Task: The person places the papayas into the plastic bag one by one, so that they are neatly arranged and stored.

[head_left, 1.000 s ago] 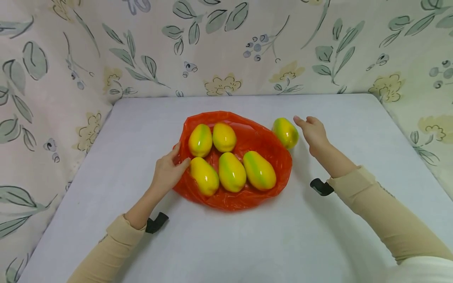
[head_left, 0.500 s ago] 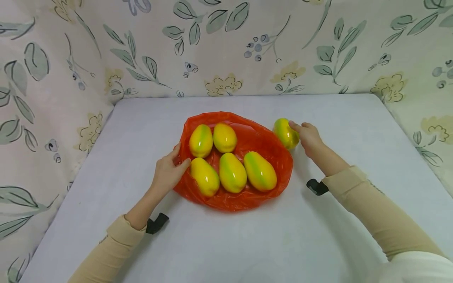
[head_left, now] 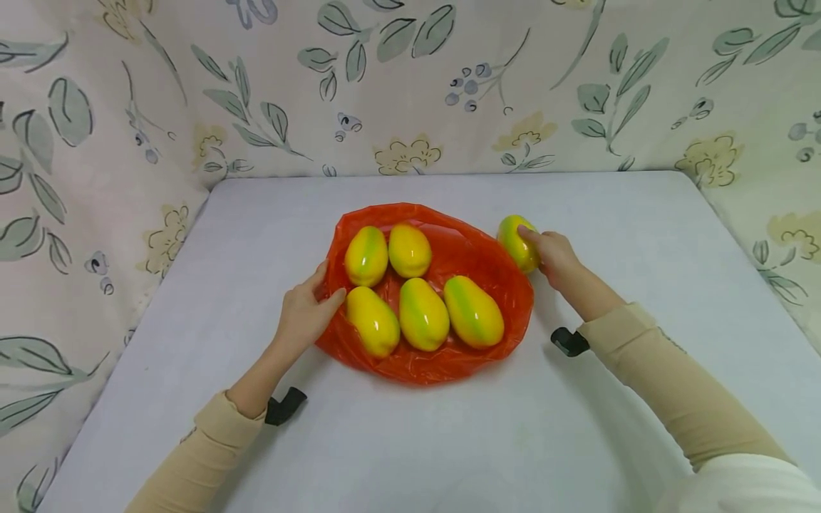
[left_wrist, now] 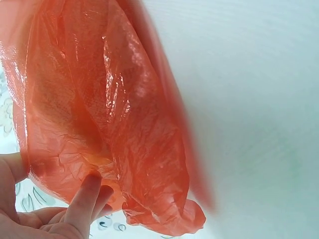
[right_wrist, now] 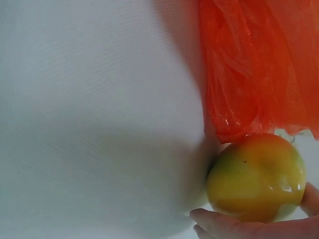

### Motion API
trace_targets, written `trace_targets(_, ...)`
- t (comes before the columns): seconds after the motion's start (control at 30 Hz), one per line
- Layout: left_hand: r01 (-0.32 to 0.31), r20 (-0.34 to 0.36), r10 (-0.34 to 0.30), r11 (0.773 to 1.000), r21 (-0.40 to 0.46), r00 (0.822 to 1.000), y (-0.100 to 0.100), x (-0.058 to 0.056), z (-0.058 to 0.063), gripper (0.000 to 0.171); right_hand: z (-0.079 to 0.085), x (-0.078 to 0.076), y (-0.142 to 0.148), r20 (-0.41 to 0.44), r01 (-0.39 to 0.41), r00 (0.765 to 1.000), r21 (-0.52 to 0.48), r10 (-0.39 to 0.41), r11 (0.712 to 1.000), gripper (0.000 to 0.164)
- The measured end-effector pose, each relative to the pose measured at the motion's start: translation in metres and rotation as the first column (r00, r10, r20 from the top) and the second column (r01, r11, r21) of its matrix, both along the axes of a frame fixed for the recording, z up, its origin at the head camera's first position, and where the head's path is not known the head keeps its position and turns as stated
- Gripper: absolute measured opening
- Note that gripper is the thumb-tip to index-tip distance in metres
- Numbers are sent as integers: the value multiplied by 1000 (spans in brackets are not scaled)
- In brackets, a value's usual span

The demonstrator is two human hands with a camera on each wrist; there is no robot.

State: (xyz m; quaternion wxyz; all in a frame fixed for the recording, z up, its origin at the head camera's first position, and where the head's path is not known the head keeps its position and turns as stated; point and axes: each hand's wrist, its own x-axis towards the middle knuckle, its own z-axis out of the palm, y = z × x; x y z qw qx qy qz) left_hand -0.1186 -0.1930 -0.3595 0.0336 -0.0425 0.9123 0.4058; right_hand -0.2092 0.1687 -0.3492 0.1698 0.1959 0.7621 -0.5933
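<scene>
An open red plastic bag point(head_left: 458, 246) lies on the table with several glossy yellow-green papayas point(head_left: 423, 313) inside. My left hand point(head_left: 304, 310) holds the bag's left side; in the left wrist view, its thumb is at the rim and its fingers point(left_wrist: 84, 201) lie against the outside of the red plastic. Beyond the bag's upper right edge is one more papaya point(head_left: 511, 231), outside the bag. My right hand point(head_left: 556, 260) grips this fruit from the right. The right wrist view has thumb and fingers on either side of the papaya point(right_wrist: 254, 181), right beside the bag.
The white tabletop point(head_left: 410, 442) extends around the bag. A floral curtain point(head_left: 410, 85) hangs behind the table and along its sides. Dark wrist-worn camera mounts point(head_left: 285, 406) stick out below both cuffs.
My right hand has moved left from beside the loose papaya and taken hold of it. The left hand stays at the bag's edge, and the fruits in the bag keep their places.
</scene>
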Motion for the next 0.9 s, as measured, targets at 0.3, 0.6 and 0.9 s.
trace_targets(0.3,3,-6,-3,1000,5,1000,1,0,1,62,-2,3,0,15,9,1000,-46,-9,999,74)
trace_targets(0.6,16,-16,-16,1000,12,1000,1,0,1,62,-2,6,0,4,24,1000,-54,-24,998,75)
trace_targets(0.9,10,-16,-10,1000,0,1000,1,0,1,62,10,9,4,-57,90,994,-123,-97,988,81)
